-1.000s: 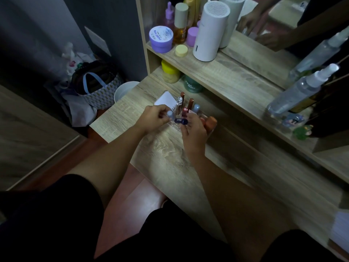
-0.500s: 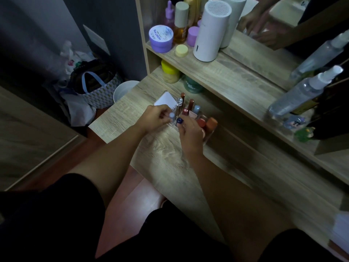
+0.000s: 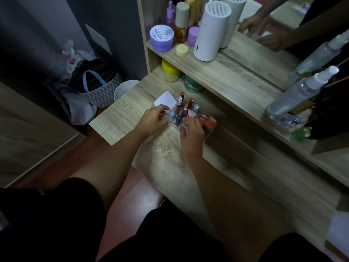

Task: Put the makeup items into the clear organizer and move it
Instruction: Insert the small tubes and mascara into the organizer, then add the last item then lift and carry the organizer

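The clear organizer point(image 3: 206, 132) stands on the wooden desk, filled with upright makeup items. These include a white compact point(image 3: 164, 99), a clear tube point(image 3: 178, 104), brown tubes point(image 3: 190, 103), a light blue cap point(image 3: 196, 107) and orange-capped items point(image 3: 210, 122). A dark blue tube point(image 3: 178, 120) stands in a front slot. My left hand point(image 3: 154, 121) grips the organizer's left end, fingertips beside a pale blue-topped item point(image 3: 171, 115). My right hand point(image 3: 190, 134) curls over the front wall, just right of the dark blue tube.
A shelf above the desk point(image 3: 120, 127) carries a white cylinder point(image 3: 211, 31), a purple jar point(image 3: 162, 37) and bottles. Spray bottles point(image 3: 298, 93) stand at the right by a mirror. A yellow-lidded jar point(image 3: 170, 71) and a green jar point(image 3: 192, 86) sit behind the organizer. A patterned bag point(image 3: 98, 87) lies on the floor at left.
My right hand turned the dark blue tube from lying flat to upright, set it into a front slot and let go, then closed on the organizer's front. My left hand stayed put.
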### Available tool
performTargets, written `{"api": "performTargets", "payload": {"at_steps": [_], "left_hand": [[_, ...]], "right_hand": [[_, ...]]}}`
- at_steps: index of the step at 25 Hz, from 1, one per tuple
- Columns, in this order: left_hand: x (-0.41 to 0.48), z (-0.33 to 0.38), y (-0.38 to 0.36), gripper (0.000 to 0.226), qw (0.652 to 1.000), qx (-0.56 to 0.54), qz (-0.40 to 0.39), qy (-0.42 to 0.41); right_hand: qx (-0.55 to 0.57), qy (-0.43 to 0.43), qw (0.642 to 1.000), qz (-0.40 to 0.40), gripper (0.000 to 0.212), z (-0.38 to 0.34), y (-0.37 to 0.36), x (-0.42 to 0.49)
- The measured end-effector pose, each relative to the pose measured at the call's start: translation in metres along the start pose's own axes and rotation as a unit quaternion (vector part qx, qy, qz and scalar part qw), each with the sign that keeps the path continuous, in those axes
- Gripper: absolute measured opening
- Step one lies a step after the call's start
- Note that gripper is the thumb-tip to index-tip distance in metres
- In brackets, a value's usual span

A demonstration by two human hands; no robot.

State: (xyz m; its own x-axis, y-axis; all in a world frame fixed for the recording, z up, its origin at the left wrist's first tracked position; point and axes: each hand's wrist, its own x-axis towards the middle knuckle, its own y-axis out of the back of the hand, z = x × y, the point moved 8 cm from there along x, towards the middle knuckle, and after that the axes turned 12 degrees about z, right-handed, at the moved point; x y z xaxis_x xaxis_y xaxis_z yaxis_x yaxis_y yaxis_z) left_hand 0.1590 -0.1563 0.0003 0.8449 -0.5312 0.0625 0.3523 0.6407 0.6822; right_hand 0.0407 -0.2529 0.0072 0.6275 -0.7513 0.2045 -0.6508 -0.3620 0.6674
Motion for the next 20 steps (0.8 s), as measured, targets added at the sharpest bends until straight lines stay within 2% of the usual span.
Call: {"api": "performTargets", "payload": {"at_steps": [4, 6, 8, 10, 13, 16, 18, 20], "left_hand": [[-0.029, -0.019, 0.003, 0.023, 0.997, 0.023, 0.073, 0.028], [-0.049, -0.03, -0.003, 0.029, 0.994, 0.061, 0.086, 0.024], [-0.071, -0.038, -0.016, 0.042, 0.99, 0.121, 0.067, 0.014], [-0.088, -0.047, -0.031, 0.055, 0.982, 0.185, 0.035, 0.011], [-0.102, -0.063, -0.05, 0.061, 0.974, 0.224, -0.007, 0.045], [-0.105, -0.069, -0.056, 0.061, 0.969, 0.242, -0.013, 0.053], [-0.104, -0.069, -0.057, 0.061, 0.969, 0.241, -0.011, 0.051], [-0.103, -0.07, -0.056, 0.06, 0.969, 0.242, -0.009, 0.049]], "right_hand": [[0.01, -0.05, 0.998, 0.035, 0.01, 0.021, 0.019, -0.026], [-0.045, -0.097, 0.994, 0.036, 0.018, 0.032, 0.022, -0.042], [-0.108, -0.151, 0.982, 0.021, 0.035, 0.044, 0.023, -0.058], [-0.106, -0.201, 0.974, 0.006, 0.048, 0.054, 0.023, -0.07], [-0.086, -0.237, 0.967, -0.019, 0.045, 0.07, 0.02, -0.075], [-0.086, -0.213, 0.973, -0.034, 0.038, 0.073, 0.019, -0.069], [-0.021, -0.186, 0.982, -0.028, 0.039, 0.066, 0.019, -0.068], [0.103, -0.175, 0.979, -0.029, 0.045, 0.055, 0.017, -0.068]]}}
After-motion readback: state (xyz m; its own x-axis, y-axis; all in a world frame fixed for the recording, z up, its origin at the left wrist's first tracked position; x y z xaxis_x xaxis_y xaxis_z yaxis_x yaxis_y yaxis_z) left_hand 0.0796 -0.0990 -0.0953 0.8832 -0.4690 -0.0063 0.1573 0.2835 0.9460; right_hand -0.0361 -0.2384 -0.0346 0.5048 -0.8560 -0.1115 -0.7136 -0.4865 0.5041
